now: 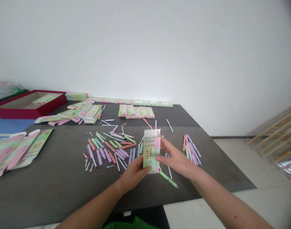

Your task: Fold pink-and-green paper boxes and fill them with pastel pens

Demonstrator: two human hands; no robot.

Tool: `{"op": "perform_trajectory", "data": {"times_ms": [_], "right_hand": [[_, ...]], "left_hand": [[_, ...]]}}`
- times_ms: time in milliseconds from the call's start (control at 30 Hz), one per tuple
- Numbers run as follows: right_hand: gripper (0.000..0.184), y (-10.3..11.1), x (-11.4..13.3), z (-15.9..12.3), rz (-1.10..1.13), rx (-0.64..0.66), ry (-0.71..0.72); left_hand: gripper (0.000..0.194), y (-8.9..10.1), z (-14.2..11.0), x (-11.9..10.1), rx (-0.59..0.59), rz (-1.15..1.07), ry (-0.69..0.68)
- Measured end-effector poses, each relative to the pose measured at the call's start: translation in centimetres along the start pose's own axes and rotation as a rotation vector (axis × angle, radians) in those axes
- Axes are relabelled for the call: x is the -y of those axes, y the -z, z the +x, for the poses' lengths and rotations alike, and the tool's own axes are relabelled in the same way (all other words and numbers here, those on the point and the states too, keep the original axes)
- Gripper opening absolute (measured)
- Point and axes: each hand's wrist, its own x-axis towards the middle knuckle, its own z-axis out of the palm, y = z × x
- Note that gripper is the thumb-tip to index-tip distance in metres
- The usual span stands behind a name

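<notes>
A small pastel green-and-pink carton stands upright on the dark table, its top flap open. My left hand grips its lower left side, thumb on the front. My right hand holds its right side with fingers curled around the edge. Loose pastel pen parts in purple, pink, green and white lie scattered left of the carton. A small bundle of pens lies to the right. One green pen rests under my right wrist.
Flat unfolded cartons lie at the left edge. More flat cartons and a row of filled boxes sit at the back. A red tray stands far left. Wooden slats lean at the right.
</notes>
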Motion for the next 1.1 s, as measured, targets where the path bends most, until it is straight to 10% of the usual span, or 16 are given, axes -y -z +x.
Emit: {"op": "perform_trajectory", "data": {"times_ms": [133, 233, 333, 600, 733, 867, 1100], "right_hand": [[0.053, -2.8, -2.4, -1.9, 0.353, -0.188, -0.031], [0.062, -3.7, -2.7, -4.1, 0.444, -0.313, -0.074], [0.08, -4.3, -3.0, -6.3, 0.486, -0.325, -0.108], [0.081, -4.9, -4.3, -9.5, 0.404, -0.322, -0.188], [0.082, -4.0, -4.0, -10.2, 0.436, -0.445, -0.202], [0.084, -3.7, -3.7, -10.1, 0.477, -0.549, -0.209], [0.081, -3.4, -4.3, -11.6, 0.534, -0.628, -0.2]], "left_hand": [[0.042, 0.1, -0.1, -0.5, 0.117, 0.022, 0.056], [0.046, 0.3, -0.2, -1.2, -0.074, -0.013, 0.063], [0.048, -0.1, -0.3, -2.2, -0.227, -0.163, 0.096], [0.037, -1.4, -0.5, -4.3, -0.15, -0.169, 0.283], [0.04, 1.8, 5.5, -5.1, -0.224, 0.577, 0.171], [0.025, 4.1, 15.4, -5.7, -0.252, 0.865, 0.182], [0.034, 0.6, 23.8, -4.9, -0.109, 1.045, 0.154]]}}
